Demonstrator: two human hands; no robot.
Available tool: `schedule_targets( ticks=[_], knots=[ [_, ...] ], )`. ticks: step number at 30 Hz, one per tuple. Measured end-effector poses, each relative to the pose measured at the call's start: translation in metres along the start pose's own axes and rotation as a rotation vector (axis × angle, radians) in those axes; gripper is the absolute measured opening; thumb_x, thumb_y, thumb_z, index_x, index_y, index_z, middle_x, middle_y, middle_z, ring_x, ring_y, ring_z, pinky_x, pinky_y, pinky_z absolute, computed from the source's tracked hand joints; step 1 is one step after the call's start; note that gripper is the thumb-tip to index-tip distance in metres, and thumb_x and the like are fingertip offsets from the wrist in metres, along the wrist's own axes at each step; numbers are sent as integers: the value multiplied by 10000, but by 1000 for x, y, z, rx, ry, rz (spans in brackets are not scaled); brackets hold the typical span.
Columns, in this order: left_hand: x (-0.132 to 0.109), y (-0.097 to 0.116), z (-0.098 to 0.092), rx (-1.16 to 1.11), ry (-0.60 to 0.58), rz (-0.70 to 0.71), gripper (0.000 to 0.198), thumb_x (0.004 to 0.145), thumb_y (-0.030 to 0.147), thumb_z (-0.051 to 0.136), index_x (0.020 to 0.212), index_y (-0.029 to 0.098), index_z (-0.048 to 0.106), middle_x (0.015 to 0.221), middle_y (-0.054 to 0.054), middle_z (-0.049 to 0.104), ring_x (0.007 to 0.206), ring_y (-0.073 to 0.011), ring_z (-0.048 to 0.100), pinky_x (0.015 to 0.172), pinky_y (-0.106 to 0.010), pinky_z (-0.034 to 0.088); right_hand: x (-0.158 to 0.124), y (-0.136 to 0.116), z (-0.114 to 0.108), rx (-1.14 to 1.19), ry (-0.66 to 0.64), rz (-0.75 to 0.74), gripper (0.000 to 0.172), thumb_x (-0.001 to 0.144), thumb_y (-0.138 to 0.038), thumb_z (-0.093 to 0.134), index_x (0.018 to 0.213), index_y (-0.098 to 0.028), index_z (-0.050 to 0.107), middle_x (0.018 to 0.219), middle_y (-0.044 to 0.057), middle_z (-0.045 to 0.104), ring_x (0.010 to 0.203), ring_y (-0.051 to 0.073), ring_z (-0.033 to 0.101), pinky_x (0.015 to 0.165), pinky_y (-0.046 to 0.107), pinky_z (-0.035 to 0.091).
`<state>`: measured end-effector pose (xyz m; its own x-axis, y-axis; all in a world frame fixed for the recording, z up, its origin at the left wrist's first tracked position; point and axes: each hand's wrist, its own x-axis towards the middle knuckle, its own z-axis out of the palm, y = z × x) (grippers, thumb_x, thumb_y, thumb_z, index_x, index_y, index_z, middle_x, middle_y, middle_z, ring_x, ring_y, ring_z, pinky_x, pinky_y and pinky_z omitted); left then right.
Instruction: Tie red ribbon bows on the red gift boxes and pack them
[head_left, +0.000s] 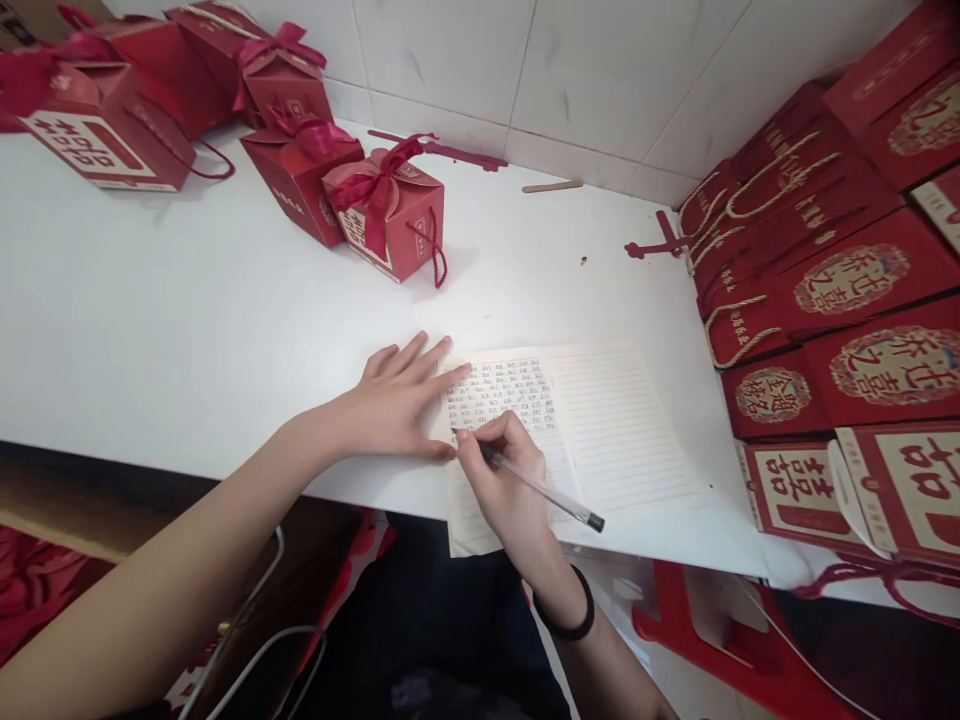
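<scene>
A lined notebook lies spread on the white table, its left page filled in the upper part with rows of small handwriting, its right page showing only lines. My left hand rests flat with fingers spread, its fingertips and thumb over the left edge of the page. In my right hand is a clear-barrelled pen with a black end, gripped between thumb and fingers. The pen's tip is at the page near the left thumb, at the lower rows of writing. A black band circles the right wrist.
Red gift boxes with ribbon bows stand at the back left. Stacked red boxes and rope-handled bags line the right side. A flat wooden stick lies near the tiled wall. Below the table's right side is a red stool.
</scene>
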<state>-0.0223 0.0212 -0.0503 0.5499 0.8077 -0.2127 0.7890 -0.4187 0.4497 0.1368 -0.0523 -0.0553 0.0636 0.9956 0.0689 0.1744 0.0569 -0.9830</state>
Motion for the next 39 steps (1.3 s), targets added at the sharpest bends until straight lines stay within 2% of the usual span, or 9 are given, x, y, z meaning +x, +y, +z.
schedule_targets(
  ticks=[3, 8, 9, 13, 17, 22, 33, 39],
  knots=[
    [-1, 2, -3, 16, -19, 2, 849, 668, 640, 557, 1396, 286, 301, 1528, -32, 117, 1365, -429, 12, 1064, -581, 44, 5, 3, -6, -9, -42, 53, 190, 823, -292, 569, 708, -213, 440, 654, -36, 541, 615, 131, 544, 561, 256, 439],
    [-3, 9, -13, 78, -104, -33, 698, 806, 515, 455, 1424, 295, 218, 1541, -40, 47, 1386, -365, -14, 1079, -551, 65, 8, -2, -20, -69, -236, 129, 158, 841, -328, 570, 779, -204, 495, 688, -29, 549, 636, 128, 536, 572, 244, 429],
    [-3, 10, -14, 83, -114, -37, 666, 826, 479, 434, 1426, 296, 212, 1541, -38, 39, 1388, -356, -22, 1081, -546, 66, 8, -2, -21, -62, -225, 131, 164, 843, -337, 570, 785, -203, 495, 698, -25, 557, 648, 130, 543, 584, 247, 433],
    [-1, 11, -14, 78, -129, -25, 613, 854, 384, 393, 1429, 291, 203, 1542, -34, 34, 1389, -345, -42, 1080, -546, 55, 4, 3, -18, -70, -50, 84, 197, 837, -338, 580, 742, -200, 478, 683, -19, 585, 647, 139, 566, 609, 261, 442],
    [-1, 8, -11, 44, -97, -13, 631, 845, 453, 401, 1426, 294, 213, 1541, -23, 47, 1387, -353, -47, 1080, -549, 41, 1, 3, -14, -192, 23, 74, 252, 817, -333, 593, 644, -194, 476, 571, -33, 550, 572, 130, 547, 549, 241, 414],
    [-2, 9, -10, 18, -93, -15, 721, 801, 580, 433, 1426, 299, 210, 1543, -12, 26, 1383, -366, -57, 1086, -536, 19, 3, 0, -14, -335, 5, 55, 344, 816, -337, 558, 530, -190, 437, 473, -44, 490, 465, 102, 472, 465, 218, 351],
    [-1, 13, -13, -8, -120, -43, 710, 801, 574, 432, 1421, 304, 216, 1543, 16, 1, 1377, -372, -88, 1082, -540, -4, 3, -1, -14, -420, -2, 18, 317, 787, -253, 550, 509, -189, 411, 456, -52, 487, 447, 90, 455, 440, 205, 321],
    [-1, 14, -13, -19, -98, -30, 707, 799, 570, 435, 1418, 294, 232, 1543, 1, 22, 1382, -361, -72, 1086, -538, 3, 3, 0, -14, -464, -10, 8, 313, 792, -269, 559, 522, -189, 422, 466, -52, 492, 453, 91, 460, 435, 204, 313]
  ],
)
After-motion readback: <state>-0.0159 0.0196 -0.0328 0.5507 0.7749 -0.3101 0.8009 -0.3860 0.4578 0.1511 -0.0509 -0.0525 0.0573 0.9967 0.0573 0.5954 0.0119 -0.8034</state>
